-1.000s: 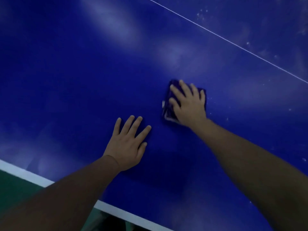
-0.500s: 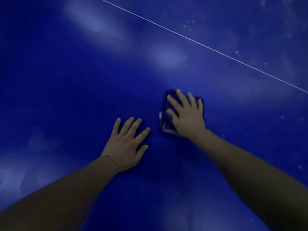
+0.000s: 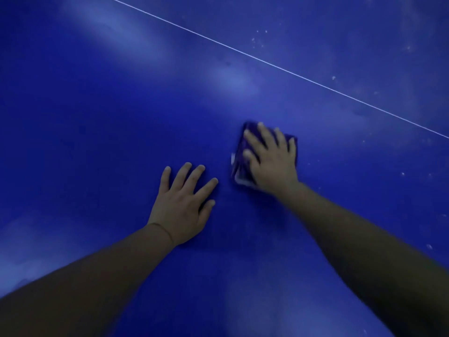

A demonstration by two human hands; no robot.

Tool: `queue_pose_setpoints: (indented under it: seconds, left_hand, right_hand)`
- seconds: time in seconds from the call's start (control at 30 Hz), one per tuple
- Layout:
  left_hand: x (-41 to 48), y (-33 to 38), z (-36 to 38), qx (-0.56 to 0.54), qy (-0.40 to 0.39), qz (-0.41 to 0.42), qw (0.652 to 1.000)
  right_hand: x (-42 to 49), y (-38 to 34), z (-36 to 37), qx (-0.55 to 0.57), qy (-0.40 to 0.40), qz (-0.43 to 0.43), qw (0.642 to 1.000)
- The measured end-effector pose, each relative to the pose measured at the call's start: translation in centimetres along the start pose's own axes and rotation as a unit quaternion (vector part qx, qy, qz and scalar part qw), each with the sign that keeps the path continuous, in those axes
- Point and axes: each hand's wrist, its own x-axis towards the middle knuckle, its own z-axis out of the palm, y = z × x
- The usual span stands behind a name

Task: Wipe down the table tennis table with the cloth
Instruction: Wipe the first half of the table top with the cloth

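The blue table tennis table (image 3: pixel 102 132) fills the whole view. A dark purple folded cloth (image 3: pixel 239 166) with a pale edge lies flat on it right of centre. My right hand (image 3: pixel 272 159) presses down on the cloth with fingers spread, covering most of it. My left hand (image 3: pixel 182 205) rests flat on the bare table surface just left of the cloth, fingers apart and holding nothing.
A thin white line (image 3: pixel 279 66) runs diagonally across the table from upper left to right. Pale specks of dust (image 3: pixel 334 77) dot the surface beyond the line and at the right. Soft light reflections show at upper left.
The view has shifted so the table's white edge and the green floor dropped out of sight. My right hand and the cloth have slid slightly relative to the left hand, which stays planted.
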Motion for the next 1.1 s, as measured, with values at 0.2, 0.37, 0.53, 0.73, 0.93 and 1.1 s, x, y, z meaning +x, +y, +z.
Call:
queue_pose_setpoints:
  seconds: [0.2,0.37,0.53,0.73,0.93,1.1]
  left_hand:
    - [4.7,-0.2,-1.0,-0.007,0.004,-0.027,1.0]
    - [7.7,-1.0,-1.7,-0.014,0.01,-0.027,0.999]
    - [9.8,-1.7,-1.8,-0.001,0.008,-0.024,1.0]
    - [12.8,-1.3,-2.0,0.002,0.016,-0.042,0.999]
    - [14.5,-0.4,-1.7,-0.029,0.039,-0.079,0.996]
    - [14.6,-0.5,-1.4,-0.022,0.041,-0.079,0.996]
  right_hand:
    - [2.3,-0.9,0.1,0.022,0.011,0.074,0.997]
    - [-2.7,0.6,0.8,0.015,-0.005,-0.042,0.999]
    - [10.0,4.0,-1.3,0.035,-0.004,0.079,0.996]
    - [13.2,2.1,-1.6,0.042,0.002,0.069,0.997]
    - [11.3,5.7,-2.1,-0.001,-0.012,-0.026,1.0]
    - [21.3,1.4,-3.3,0.083,-0.025,0.092,0.992]
